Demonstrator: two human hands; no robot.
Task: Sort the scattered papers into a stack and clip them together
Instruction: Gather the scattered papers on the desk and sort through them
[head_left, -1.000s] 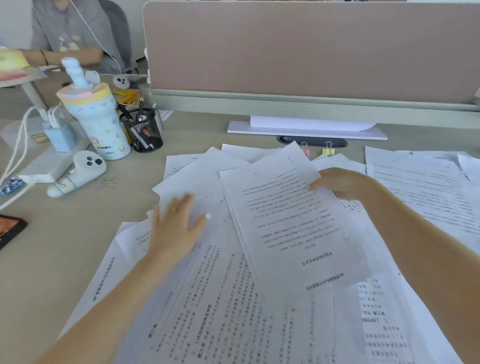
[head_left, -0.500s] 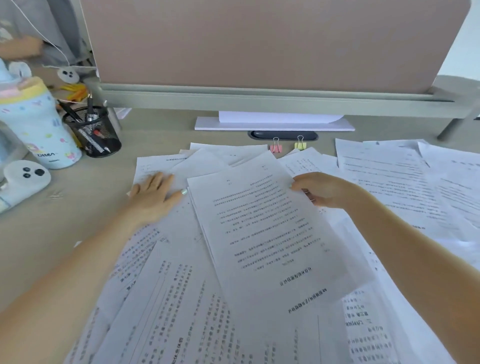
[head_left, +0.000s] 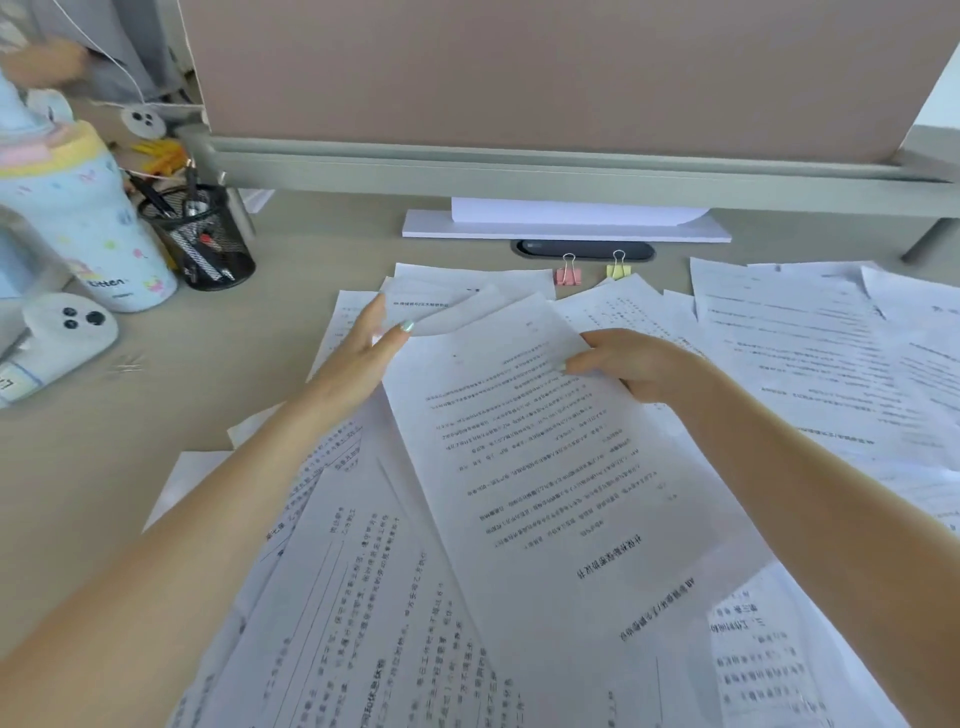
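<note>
While its thumb and curled fingers pinch the far right edge of the top white printed sheet (head_left: 545, 467), the right hand (head_left: 631, 364) holds it over the scattered white papers (head_left: 363, 597) on the beige desk (head_left: 104, 441). The left hand (head_left: 358, 358) lies flat, fingers straight, thumb lifting another white sheet's corner (head_left: 441, 312). Farther off stand a pink binder clip (head_left: 568, 274) and a yellow binder clip (head_left: 618, 268).

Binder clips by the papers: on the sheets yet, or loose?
Loose. The pink clip and yellow clip stand on the desk beyond the papers, gripping nothing.
</note>
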